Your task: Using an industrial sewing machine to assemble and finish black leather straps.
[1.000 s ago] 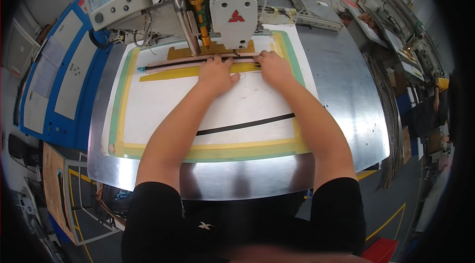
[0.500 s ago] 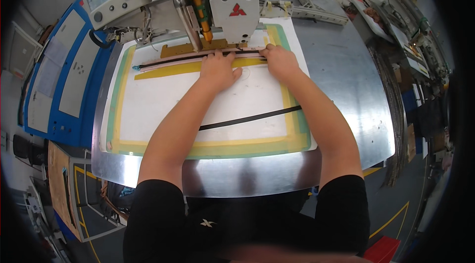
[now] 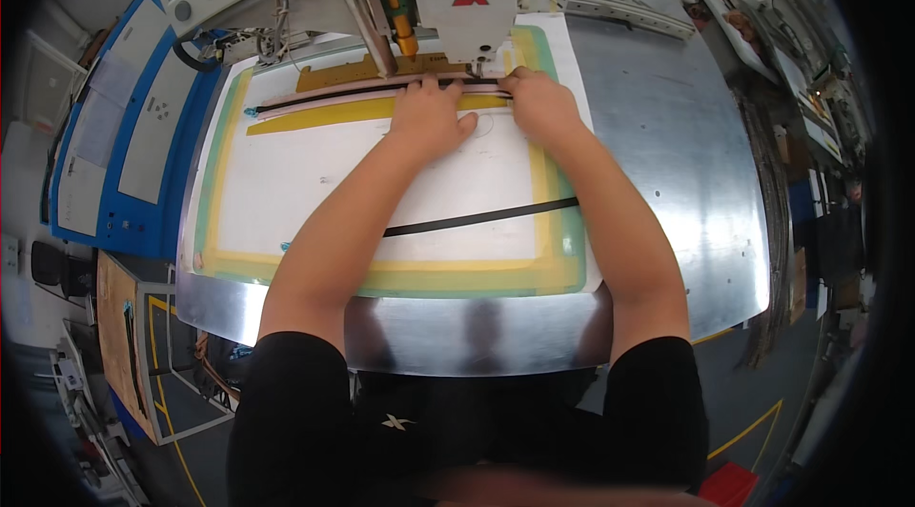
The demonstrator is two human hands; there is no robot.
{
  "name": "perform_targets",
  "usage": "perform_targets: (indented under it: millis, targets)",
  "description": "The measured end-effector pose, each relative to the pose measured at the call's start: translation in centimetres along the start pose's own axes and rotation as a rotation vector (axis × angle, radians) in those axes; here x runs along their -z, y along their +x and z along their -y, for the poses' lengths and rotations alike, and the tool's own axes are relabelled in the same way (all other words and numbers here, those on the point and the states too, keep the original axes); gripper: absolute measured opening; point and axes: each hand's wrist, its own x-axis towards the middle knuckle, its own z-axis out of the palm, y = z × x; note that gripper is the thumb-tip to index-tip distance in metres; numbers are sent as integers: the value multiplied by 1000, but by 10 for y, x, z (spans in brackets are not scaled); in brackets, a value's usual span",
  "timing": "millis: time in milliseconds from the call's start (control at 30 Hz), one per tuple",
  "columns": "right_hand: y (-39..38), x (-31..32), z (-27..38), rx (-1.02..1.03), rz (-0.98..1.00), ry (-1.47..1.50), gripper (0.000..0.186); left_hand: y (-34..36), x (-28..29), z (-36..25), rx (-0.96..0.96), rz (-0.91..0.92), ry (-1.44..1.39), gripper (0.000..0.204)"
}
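we see a long black strip point(image 3: 324, 99) right by the white machine head point(image 3: 464, 7), left hand point(image 3: 431, 123) loosely spread over it, right hand point(image 3: 545, 107) curled at its right end, can't tell if pinching, yellow strip point(image 3: 315, 117) alongside, left forearm point(image 3: 334, 221) blocking another black strip point(image 3: 477, 218)

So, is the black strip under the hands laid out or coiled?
Laid out: the black strip runs nearly straight leftward from the left hand; underneath, I can't tell.

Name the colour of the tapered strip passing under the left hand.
Mustard yellow; the tapered strip shows best in the head view.
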Motion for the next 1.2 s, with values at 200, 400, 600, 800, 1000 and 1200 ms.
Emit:
perform_targets:
  millis: [200,400,600,800,1000,1200]
  targets:
    - [2,-8,10,54,-59,22,38,2,-15,6,-37,-67,-54,66]
    - [4,-15,11,77,-50,47,36,1,-16,3,-2,-55,-16,68]
    - [0,-21,15,118,-61,68,35,-1,-14,4,37,-28,10,72]
    - [1,-25,21,164,-134,38,41,-2,-5,4,40,27,-35,74]
    - [4,-16,27,121,-30,-47,42,-15,-11,32,-69,-33,-105,70]
    - [2,-13,26,104,-14,-75,41,-41,-8,115,50,-90,-98,62]
